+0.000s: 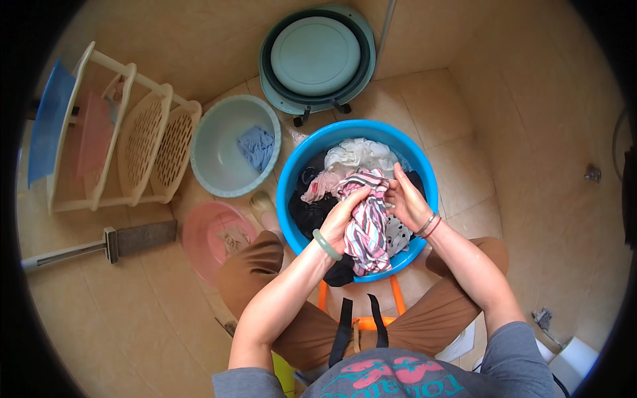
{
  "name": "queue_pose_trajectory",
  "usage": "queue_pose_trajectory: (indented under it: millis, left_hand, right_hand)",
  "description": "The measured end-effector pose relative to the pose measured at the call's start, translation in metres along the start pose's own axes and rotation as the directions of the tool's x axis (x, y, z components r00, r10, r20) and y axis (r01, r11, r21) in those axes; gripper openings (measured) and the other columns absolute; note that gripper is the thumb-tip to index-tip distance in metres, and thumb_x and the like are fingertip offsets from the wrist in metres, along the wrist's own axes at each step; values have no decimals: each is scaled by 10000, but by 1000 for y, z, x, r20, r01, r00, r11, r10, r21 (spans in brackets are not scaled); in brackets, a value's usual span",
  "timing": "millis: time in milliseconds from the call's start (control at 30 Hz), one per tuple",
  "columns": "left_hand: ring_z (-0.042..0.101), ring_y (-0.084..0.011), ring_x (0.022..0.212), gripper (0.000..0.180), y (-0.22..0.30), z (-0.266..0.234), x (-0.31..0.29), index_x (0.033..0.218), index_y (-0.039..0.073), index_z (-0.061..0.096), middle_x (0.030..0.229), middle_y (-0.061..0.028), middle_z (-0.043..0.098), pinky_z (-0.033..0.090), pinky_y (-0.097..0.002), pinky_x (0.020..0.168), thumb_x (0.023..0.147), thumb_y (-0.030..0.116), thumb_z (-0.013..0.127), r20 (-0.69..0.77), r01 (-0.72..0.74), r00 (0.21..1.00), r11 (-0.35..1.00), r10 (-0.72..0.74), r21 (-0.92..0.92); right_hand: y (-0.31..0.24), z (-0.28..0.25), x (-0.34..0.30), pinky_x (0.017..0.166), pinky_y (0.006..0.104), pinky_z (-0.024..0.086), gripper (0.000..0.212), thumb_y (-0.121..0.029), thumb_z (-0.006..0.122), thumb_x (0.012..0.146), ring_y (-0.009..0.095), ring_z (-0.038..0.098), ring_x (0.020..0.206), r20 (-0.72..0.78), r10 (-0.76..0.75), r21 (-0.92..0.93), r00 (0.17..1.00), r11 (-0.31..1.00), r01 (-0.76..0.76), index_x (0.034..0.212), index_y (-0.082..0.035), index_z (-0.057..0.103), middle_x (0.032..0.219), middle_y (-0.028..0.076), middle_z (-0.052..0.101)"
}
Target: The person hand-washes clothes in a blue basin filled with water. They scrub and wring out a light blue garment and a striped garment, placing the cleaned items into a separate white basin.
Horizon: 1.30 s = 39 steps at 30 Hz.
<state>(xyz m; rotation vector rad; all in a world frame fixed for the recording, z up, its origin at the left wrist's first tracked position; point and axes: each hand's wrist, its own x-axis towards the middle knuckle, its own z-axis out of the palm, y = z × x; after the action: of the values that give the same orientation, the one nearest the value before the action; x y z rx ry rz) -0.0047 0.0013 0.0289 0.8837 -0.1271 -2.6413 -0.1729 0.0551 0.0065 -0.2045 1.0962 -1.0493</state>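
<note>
A bunched garment (366,225) with pink, white and dark stripes hangs over the near side of a blue tub (286,199). My left hand (342,215) is closed round its left side, the thumb lying on top. At the garment's right edge, my right hand (410,201) has its fingers stretched out and apart; some fingertips are close to the cloth, and I cannot tell whether they touch. Under and around it in the tub lie a white garment (361,154), a pink piece (321,186), dark clothes (312,213) and a white dotted cloth (398,233).
Left of the tub stands a pale green basin (206,149) holding a blue cloth (256,147). Nearer is a pink basin (196,232) with a beige cloth. A folded green tub (315,56) leans at the back wall. A cream rack (142,142) and a flat mop (142,241) are at left.
</note>
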Motion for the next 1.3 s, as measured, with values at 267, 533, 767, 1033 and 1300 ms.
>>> queue_pose_trajectory:
  millis: [267,533,767,1033,1300]
  left_hand:
    - [698,-247,741,368,-15,21,-28,1153,23,589,920,-152,696,601,-367,667,954,326,524,85,316,947,946,-311,-64]
    - [700,-249,800,314,-31,-9,-19,1128,26,590,925,-137,695,599,-392,715,960,285,534,-44,253,966,966,-255,-55]
    - [680,-220,918,407,-18,-2,-17,1212,120,562,1081,-94,667,577,-390,810,950,431,530,102,131,988,980,-116,-151]
    - [628,-155,991,428,-16,12,-21,1222,47,560,1125,-67,631,522,-309,842,918,339,636,20,26,999,996,-28,80]
    - [672,-143,818,252,-7,13,-17,1125,62,595,953,-64,684,569,-292,718,921,208,620,-35,77,997,996,-75,39]
  right_hand:
    - [19,-23,45,956,484,476,618,-565,466,926,316,591,1112,221,77,496,972,849,-180,1249,-39,495,1252,191,572]
    - [-31,15,21,724,266,537,540,-478,384,992,137,646,882,-13,-258,-17,966,966,258,1086,-1,619,1028,110,678]
    - [-16,41,-23,1016,342,415,614,52,421,847,268,528,1194,159,-617,-561,770,586,585,1442,-9,280,1371,192,451]
    - [-19,70,-61,1173,436,153,774,79,400,688,383,223,1414,413,-572,-753,709,224,619,1443,42,235,1490,262,259]
    - [-49,43,-47,1159,380,210,749,-18,617,823,251,275,1417,360,-467,-200,808,807,555,1470,-3,241,1503,157,317]
